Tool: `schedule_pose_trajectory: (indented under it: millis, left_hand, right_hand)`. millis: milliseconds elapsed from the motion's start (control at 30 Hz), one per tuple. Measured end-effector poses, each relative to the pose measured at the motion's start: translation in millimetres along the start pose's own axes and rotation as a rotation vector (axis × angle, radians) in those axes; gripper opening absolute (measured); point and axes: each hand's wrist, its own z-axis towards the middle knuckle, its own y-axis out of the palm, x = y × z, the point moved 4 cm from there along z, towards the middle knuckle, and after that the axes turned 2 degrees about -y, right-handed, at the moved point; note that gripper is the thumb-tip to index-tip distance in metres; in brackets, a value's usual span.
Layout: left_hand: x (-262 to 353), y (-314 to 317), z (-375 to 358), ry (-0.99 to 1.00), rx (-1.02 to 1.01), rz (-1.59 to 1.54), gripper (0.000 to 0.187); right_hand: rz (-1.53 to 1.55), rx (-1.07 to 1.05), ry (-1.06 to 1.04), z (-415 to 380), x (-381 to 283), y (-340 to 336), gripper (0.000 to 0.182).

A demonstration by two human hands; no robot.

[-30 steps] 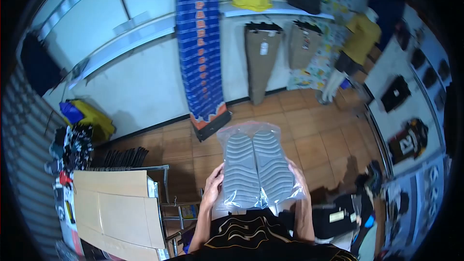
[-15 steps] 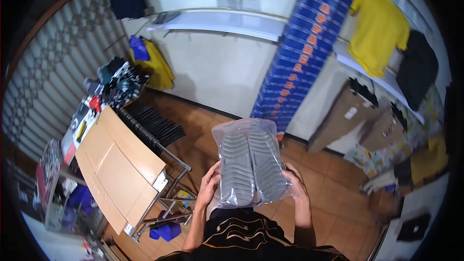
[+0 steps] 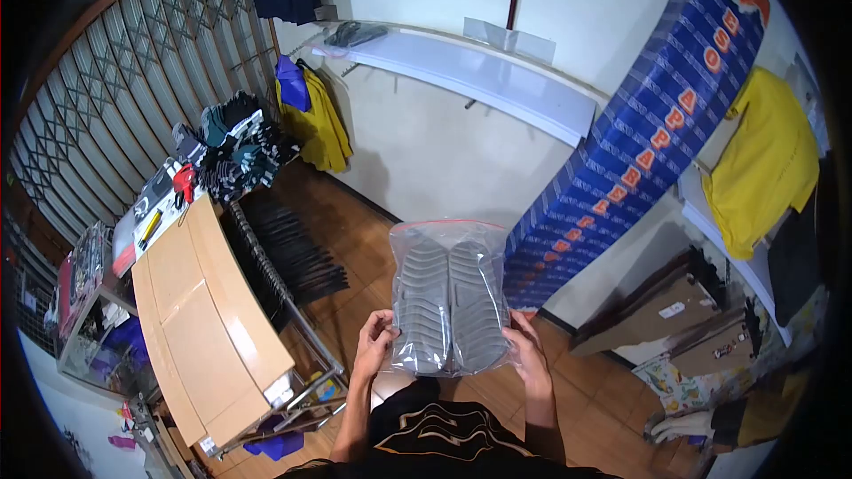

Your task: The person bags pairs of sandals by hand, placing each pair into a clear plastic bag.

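A clear plastic bag point(image 3: 450, 297) holding a pair of grey shoes, ridged soles toward me, is held upright in front of my chest. My left hand point(image 3: 374, 344) grips the bag's lower left edge. On the lower right edge, my right hand point(image 3: 525, 355) is closed around the bag. The bag's red-lined top edge points away from me.
A wooden table point(image 3: 200, 319) on a metal frame stands at my left, with small items and dark clothes at its far end. A blue banner point(image 3: 643, 146) leans on the white wall under a shelf point(image 3: 479, 66). A yellow shirt point(image 3: 763, 164) and brown trousers hang at right.
My view has swung to the left, bringing the table and the metal gate into sight. Both hands have kept hold of the bag, now lower and closer to my body.
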Motion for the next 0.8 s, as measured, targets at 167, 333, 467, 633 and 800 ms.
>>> schedule_pose_trajectory:
  millis: [167,333,467,633,800]
  left_hand:
    - [36,12,81,0.017,-0.06,0.027,0.043]
    - [62,8,131,0.045,-0.035,0.057,0.062]
    - [78,-10,160,0.023,0.041,0.011,0.066]
    - [95,-39,210,0.138,0.159,0.012,0.064]
    - [121,-67,279,0.227,0.273,0.01,0.057]
  right_hand:
    - [-0.01,0.035,-0.065,81,-29,11,0.045]
    - [0.087,0.022,-0.068,156,-33,28,0.042]
    - [0.121,-0.032,-0.065,215,-29,54,0.042]
    - [0.072,-0.179,-0.027,294,-34,100,0.043]
    - [0.109,-0.267,0.023,385,-45,142,0.049]
